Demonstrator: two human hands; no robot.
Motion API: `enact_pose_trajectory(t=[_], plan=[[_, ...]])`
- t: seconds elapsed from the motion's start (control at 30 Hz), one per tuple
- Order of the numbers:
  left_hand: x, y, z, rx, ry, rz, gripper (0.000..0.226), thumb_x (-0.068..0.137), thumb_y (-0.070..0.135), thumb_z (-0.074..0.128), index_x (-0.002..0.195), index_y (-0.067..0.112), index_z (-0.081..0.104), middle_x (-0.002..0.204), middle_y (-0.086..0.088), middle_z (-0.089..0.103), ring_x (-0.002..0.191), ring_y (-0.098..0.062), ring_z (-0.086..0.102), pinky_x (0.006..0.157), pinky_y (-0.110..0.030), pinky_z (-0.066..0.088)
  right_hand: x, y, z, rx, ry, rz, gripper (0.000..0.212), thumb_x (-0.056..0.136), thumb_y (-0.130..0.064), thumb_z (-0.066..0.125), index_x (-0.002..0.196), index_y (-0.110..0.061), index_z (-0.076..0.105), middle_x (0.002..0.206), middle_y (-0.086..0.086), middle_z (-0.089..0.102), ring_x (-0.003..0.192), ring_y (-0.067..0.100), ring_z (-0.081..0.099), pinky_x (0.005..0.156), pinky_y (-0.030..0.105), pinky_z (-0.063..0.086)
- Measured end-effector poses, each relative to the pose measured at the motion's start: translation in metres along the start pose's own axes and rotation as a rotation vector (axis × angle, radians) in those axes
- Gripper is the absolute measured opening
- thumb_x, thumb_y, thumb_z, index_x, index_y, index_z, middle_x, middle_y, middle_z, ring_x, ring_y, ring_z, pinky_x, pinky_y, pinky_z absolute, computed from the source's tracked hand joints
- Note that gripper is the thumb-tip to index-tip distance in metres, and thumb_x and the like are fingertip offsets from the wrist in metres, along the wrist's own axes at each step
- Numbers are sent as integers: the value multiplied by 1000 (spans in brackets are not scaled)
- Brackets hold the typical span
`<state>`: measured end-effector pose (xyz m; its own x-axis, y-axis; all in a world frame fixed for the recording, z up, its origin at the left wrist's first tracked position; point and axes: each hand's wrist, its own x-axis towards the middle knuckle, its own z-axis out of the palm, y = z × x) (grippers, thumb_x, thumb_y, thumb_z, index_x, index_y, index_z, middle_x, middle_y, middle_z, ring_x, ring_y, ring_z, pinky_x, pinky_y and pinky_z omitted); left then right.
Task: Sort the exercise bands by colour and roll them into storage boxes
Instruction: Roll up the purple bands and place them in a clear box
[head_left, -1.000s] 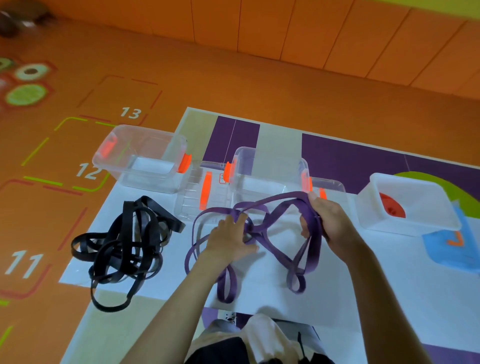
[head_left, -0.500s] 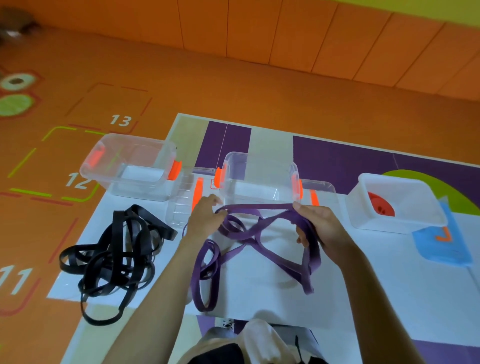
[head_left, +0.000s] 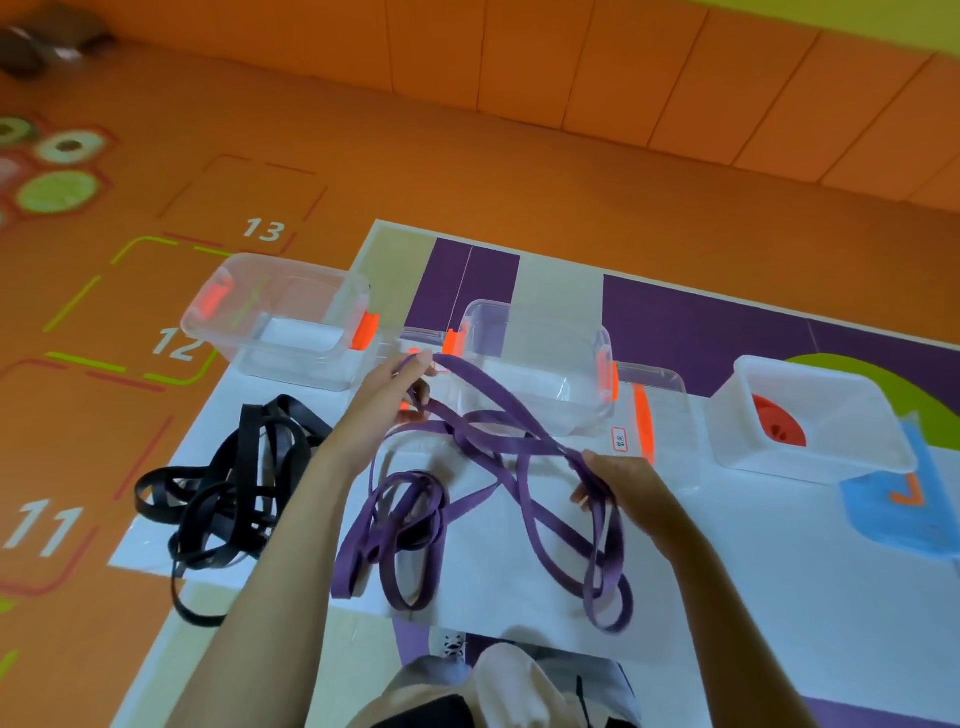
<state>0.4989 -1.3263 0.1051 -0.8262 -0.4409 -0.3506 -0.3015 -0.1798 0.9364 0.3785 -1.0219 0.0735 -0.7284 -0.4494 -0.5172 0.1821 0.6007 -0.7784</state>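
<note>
1. The left hand (head_left: 387, 410) is lifted above the mat (head_left: 831, 597). Its fingertips pinch one strand of the purple bands (head_left: 519, 441), just in front of the middle box's left orange latch.
2. The right hand (head_left: 621, 486) sits lower and nearer the person, with its fingers curled round several strands of the same purple tangle.
3. Between the two hands the strands are stretched and cross one another. Slack loops drop onto the white part of the mat, one bunch under the left hand and another under the right.
4. The black bands (head_left: 260, 441) lie in a loose heap on the far side of the left forearm, by the mat's left edge.
5. Beyond the hands stand two clear boxes, both open and both with orange latches.
   - The left clear box (head_left: 291, 364) is at the mat's corner, partly over the orange floor (head_left: 467, 171).
   - The middle clear box (head_left: 571, 405) is right behind the tangle.
6. A clear lid (head_left: 657, 410) with an orange latch lies just right of the middle box.
7. Farther right is a white tub (head_left: 800, 460) with something red (head_left: 779, 423) inside.
8. The floor carries the numbers 11, 12 and 13.
</note>
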Motion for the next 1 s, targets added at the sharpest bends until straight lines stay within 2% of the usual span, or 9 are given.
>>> enact_pose_trajectory(t=[0.07, 0.2, 0.33, 0.47, 0.63, 0.7, 0.77, 0.87, 1.0], plan=[[-4, 10, 6, 38, 73, 100, 38, 107, 43, 56, 89, 11, 66, 73, -7, 47, 66, -15, 48, 69, -28, 46, 7, 11, 2, -10, -38, 44, 45, 111, -34, 44, 97, -2, 73, 84, 16, 79, 88, 41, 75, 81, 30, 60], [-14, 27, 18, 81, 91, 207, 27, 106, 16, 56, 80, 20, 61, 62, 13, 48, 59, -7, 43, 62, -17, 37, 21, 29, 11, -162, -38, 55, 46, 110, -43, 43, 95, -13, 74, 97, 9, 79, 98, 29, 74, 105, 46, 52], [-18, 45, 28, 202, 31, 311, 12, 95, 5, 63, 97, 7, 50, 78, 7, 46, 71, -12, 44, 67, -21, 39, 24, 13, 17, -163, 12, -14, 28, 109, -43, 47, 101, -28, 70, 121, 1, 74, 113, 19, 68, 98, 30, 44], [-18, 57, 41, 324, -79, 385, 20, 91, 3, 67, 93, 11, 48, 73, 11, 46, 68, -12, 44, 69, -22, 39, 15, -43, 19, -19, 66, -260, 21, 109, -36, 48, 114, -42, 67, 120, -17, 72, 116, 4, 66, 105, 32, 48], [-14, 67, 51, 257, -91, 457, 25, 91, 24, 81, 95, 15, 58, 80, -5, 60, 73, -14, 54, 73, -27, 46, -3, -111, 37, 55, -88, -535, 31, 105, -37, 60, 136, -38, 59, 131, -15, 67, 126, 3, 61, 107, 24, 48], [-14, 73, 53, 245, -64, 475, 30, 90, 28, 84, 95, 12, 59, 76, 2, 58, 72, -10, 53, 71, -23, 45, -4, -122, 44, 7, -118, -585, 32, 101, -42, 65, 132, -37, 60, 126, -13, 69, 122, 10, 64, 107, 30, 50], [-13, 80, 54, 243, -43, 481, 30, 89, 31, 85, 94, 13, 61, 72, 14, 55, 69, -7, 52, 69, -22, 44, -5, -125, 46, -32, -61, -618, 30, 97, -39, 71, 125, -34, 63, 113, -12, 72, 109, 13, 69, 102, 31, 54], [-14, 89, 52, 186, -115, 436, 21, 92, 35, 80, 104, 21, 69, 76, 12, 59, 72, -13, 59, 73, -31, 50, -6, -127, 43, -31, 82, -672, 17, 97, -21, 72, 114, -23, 70, 98, -5, 74, 91, 14, 71, 90, 34, 58], [-19, 97, 46, -32, -287, 348, 28, 101, 18, 71, 128, 14, 70, 93, 3, 72, 86, -31, 73, 92, -42, 62, -6, -128, 32, 78, 197, -664, 18, 105, -23, 62, 112, -14, 75, 99, 3, 76, 94, 19, 74, 89, 44, 62]])
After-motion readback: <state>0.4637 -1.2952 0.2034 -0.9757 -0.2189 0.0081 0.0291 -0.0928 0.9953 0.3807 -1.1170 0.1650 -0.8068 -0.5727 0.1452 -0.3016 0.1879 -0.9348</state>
